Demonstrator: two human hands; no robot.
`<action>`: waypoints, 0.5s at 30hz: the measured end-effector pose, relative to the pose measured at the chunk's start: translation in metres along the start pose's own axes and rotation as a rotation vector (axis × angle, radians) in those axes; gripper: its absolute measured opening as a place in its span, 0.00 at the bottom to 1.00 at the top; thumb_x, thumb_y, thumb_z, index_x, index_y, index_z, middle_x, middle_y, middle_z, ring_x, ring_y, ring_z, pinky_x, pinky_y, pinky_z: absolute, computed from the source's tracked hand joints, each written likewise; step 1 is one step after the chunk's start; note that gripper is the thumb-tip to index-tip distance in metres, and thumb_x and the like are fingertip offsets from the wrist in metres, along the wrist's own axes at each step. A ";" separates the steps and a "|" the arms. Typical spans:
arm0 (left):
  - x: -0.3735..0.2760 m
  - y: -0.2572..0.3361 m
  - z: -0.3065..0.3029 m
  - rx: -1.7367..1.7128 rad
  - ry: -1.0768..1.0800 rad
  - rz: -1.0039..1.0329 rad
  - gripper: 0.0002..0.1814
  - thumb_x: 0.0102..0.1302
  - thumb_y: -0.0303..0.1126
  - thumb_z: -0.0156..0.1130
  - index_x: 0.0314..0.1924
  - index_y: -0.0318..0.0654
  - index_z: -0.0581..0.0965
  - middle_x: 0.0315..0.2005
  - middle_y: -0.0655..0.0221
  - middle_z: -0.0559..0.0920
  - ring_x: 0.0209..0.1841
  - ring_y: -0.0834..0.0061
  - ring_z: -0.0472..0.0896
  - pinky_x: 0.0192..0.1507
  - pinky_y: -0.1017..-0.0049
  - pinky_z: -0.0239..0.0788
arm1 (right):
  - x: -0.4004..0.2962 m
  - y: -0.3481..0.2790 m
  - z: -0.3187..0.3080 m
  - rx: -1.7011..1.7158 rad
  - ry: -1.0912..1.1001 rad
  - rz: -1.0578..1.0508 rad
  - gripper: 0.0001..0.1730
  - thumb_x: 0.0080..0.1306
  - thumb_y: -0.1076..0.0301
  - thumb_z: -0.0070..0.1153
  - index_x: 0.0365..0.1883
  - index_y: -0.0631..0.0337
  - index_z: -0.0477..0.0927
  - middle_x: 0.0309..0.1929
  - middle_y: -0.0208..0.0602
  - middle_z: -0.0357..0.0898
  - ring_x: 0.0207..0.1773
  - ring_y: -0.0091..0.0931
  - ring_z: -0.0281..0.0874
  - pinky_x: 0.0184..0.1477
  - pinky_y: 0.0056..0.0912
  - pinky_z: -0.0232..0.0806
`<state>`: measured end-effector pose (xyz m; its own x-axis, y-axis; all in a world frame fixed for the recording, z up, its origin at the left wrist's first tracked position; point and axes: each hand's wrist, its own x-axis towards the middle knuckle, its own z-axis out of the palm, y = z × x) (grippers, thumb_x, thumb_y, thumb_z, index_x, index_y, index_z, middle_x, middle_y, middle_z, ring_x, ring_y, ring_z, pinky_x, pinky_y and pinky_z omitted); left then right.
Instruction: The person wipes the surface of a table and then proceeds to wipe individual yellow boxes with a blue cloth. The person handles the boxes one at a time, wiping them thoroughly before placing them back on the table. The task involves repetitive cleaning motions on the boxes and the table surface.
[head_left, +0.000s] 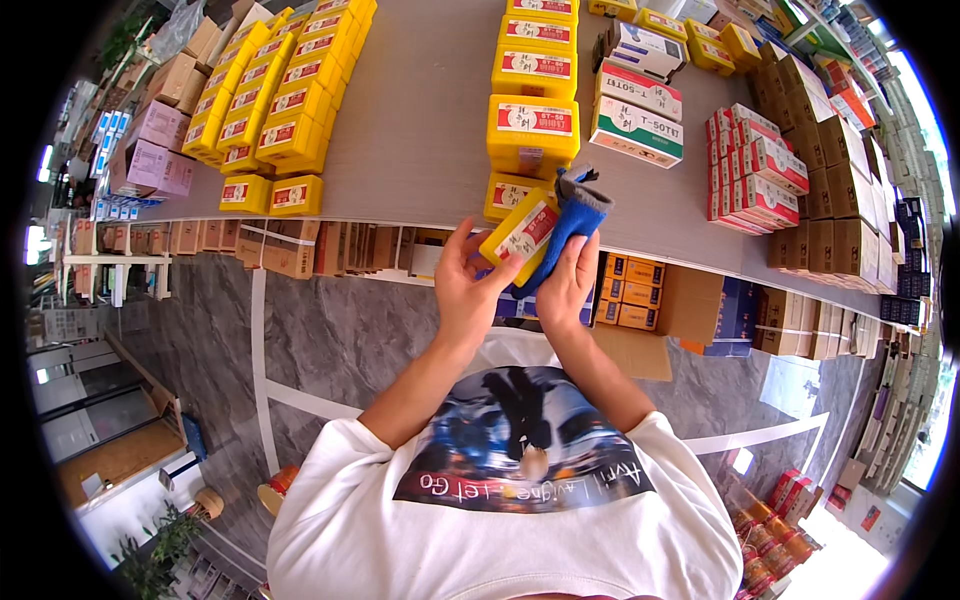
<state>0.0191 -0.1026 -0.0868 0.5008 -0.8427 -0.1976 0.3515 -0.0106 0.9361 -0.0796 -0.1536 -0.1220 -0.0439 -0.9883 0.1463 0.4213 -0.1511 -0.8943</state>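
My left hand (463, 285) grips a small yellow plastic box (526, 234) with a red and white label, the thumb on its near side. The box is held tilted over the front edge of the shelf. In my right hand (564, 291) is a blue knitted cloth (574, 225) with a grey edge, perhaps a work glove, pressed along the right side of the box. Just beyond the hands, a similar yellow box (510, 193) is partly hidden behind the held one. Stacked yellow boxes (531, 142) run back from there in a column.
More yellow boxes (289, 139) are stacked at left, beside cardboard cartons (161, 161). White staple boxes (637, 127), red and white boxes (757, 172) and brown cartons (844, 187) line the right. Below the grey shelf top (416, 142) stands an opened carton (694, 304) near my right arm.
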 end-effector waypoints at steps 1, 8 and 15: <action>-0.003 0.003 0.000 -0.047 -0.002 -0.053 0.38 0.65 0.22 0.74 0.71 0.24 0.66 0.57 0.59 0.82 0.53 0.75 0.83 0.54 0.75 0.79 | -0.003 -0.001 -0.003 0.019 -0.006 0.000 0.23 0.87 0.57 0.38 0.70 0.62 0.69 0.58 0.28 0.77 0.56 0.17 0.71 0.61 0.24 0.68; -0.005 0.028 -0.004 -0.273 -0.306 -0.422 0.29 0.70 0.28 0.69 0.67 0.27 0.72 0.54 0.60 0.84 0.52 0.73 0.85 0.54 0.76 0.79 | -0.009 -0.037 -0.020 -0.221 -0.205 -0.186 0.23 0.83 0.60 0.45 0.69 0.64 0.71 0.67 0.41 0.73 0.66 0.31 0.72 0.68 0.35 0.64; -0.011 0.028 0.006 0.055 -0.459 -0.192 0.27 0.66 0.25 0.73 0.63 0.28 0.75 0.54 0.60 0.84 0.53 0.74 0.84 0.56 0.74 0.79 | 0.032 -0.116 -0.017 -0.646 -0.414 0.125 0.19 0.77 0.59 0.55 0.54 0.68 0.81 0.41 0.51 0.84 0.43 0.32 0.84 0.49 0.33 0.75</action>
<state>0.0185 -0.0966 -0.0564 0.0274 -0.9725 -0.2311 0.3544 -0.2067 0.9119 -0.1456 -0.1682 -0.0207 0.3650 -0.9291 0.0605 -0.2161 -0.1478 -0.9651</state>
